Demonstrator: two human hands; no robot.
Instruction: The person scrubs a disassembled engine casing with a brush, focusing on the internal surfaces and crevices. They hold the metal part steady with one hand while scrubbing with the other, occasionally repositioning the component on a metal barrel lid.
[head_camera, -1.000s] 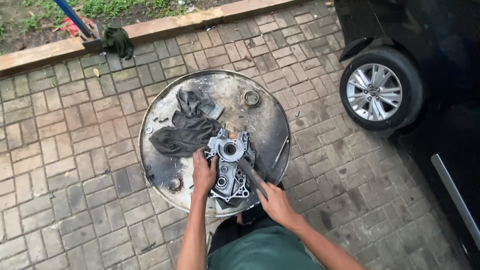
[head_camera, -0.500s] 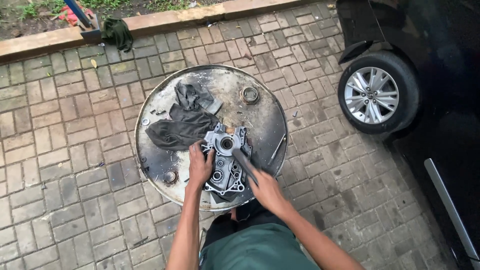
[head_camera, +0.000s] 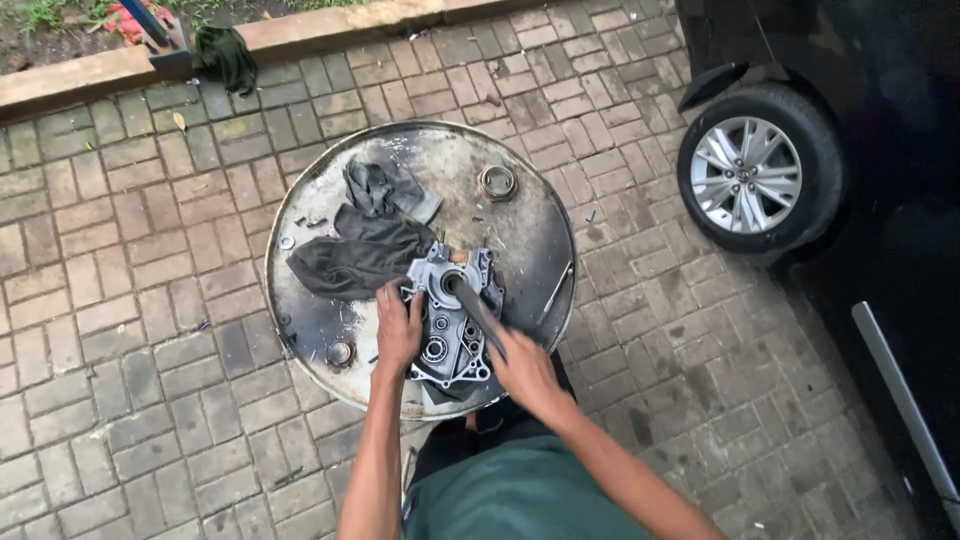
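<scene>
Hands on a metal part
The left hand (head_camera: 398, 328) lies flat, fingers spread, on the grey engine cover (head_camera: 452, 318) on the drum top (head_camera: 520, 225); the right hand (head_camera: 525, 368) grips a dark tool (head_camera: 472, 312).

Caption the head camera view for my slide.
Left hand steadies a grey cast-metal casing on a round drum top; right hand holds a dark tool.
</scene>
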